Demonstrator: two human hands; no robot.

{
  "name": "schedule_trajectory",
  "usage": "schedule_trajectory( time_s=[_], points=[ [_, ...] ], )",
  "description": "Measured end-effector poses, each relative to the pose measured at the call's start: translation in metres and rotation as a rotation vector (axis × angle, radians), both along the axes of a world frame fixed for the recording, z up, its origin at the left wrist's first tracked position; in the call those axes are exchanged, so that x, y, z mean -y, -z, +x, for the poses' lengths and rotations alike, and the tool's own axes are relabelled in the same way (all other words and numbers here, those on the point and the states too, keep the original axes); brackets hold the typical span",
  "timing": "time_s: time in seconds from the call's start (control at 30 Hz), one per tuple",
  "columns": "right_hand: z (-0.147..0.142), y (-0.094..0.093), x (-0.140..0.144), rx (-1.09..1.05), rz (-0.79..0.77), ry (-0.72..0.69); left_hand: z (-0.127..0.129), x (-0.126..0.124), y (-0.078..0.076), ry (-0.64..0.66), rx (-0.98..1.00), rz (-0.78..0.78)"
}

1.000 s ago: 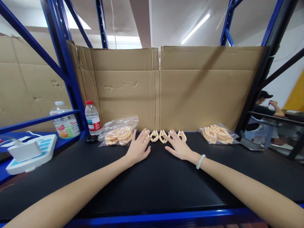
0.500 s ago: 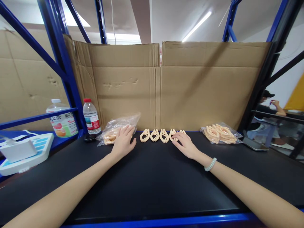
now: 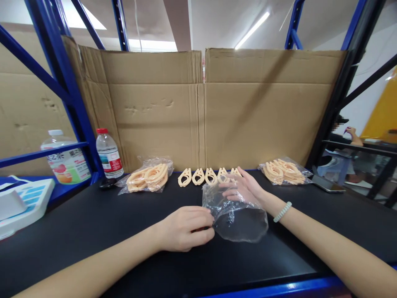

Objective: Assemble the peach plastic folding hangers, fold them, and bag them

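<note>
A clear plastic bag (image 3: 240, 223) is stretched out over the black table in the middle, its loose end drooping toward the front. My left hand (image 3: 187, 228) pinches the bag's left edge between thumb and fingers. At the bag's upper right is my right hand (image 3: 245, 186), its fingers apart and partly seen through the film; I cannot tell whether they are inside or behind it. Just beyond stands a row of several beige plastic clips (image 3: 198, 177), the rightmost ones partly covered by the bag and my right hand.
A bagged bundle of clips (image 3: 149, 178) lies at left, another bagged bundle (image 3: 282, 170) at right beside a phone (image 3: 328, 184). A water bottle (image 3: 109, 155), a large jug (image 3: 66, 161) and a power strip (image 3: 31, 203) are left. Cardboard (image 3: 263, 111) walls the back.
My left hand has left the left-hand bundle, come toward me and rightward, and now holds a clear bag. My right hand has shifted slightly right behind the film. The view has turned slightly.
</note>
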State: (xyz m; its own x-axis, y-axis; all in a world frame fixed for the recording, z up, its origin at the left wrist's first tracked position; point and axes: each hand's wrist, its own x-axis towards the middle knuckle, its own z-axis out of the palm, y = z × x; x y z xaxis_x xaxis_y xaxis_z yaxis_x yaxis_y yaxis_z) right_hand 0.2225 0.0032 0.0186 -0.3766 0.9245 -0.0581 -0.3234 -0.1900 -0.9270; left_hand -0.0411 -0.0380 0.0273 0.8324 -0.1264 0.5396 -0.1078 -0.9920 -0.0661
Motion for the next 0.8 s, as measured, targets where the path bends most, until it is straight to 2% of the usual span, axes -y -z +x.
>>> schedule_trajectory(
  time_s=[0.1,0.17,0.37,0.43,0.5,0.57,0.63,0.8],
  points=[
    [0.000,0.001,-0.002,-0.015,0.002,0.070,-0.003,-0.002,0.004,0.002,0.037,-0.064],
    [0.000,0.004,-0.004,-0.008,0.017,0.101,-0.004,-0.003,0.007,-0.053,0.141,-0.234],
    [-0.010,0.003,0.005,0.007,0.069,0.049,0.004,-0.019,0.014,-0.521,0.633,-1.109],
    [-0.014,0.001,0.010,-0.004,0.106,-0.006,0.007,-0.025,0.014,-0.594,0.710,-1.424],
    [-0.016,0.000,0.013,-0.005,0.133,-0.061,0.008,-0.028,0.012,-0.607,0.725,-1.629],
    [-0.017,0.000,0.013,0.004,0.145,-0.090,0.007,-0.026,0.010,-0.607,0.696,-1.712],
    [-0.017,0.001,0.012,0.019,0.133,-0.073,0.007,-0.023,0.009,-0.603,0.666,-1.714],
    [-0.015,0.006,0.006,0.097,0.140,0.138,0.004,-0.022,0.013,-0.560,0.655,-1.590]
  ],
)
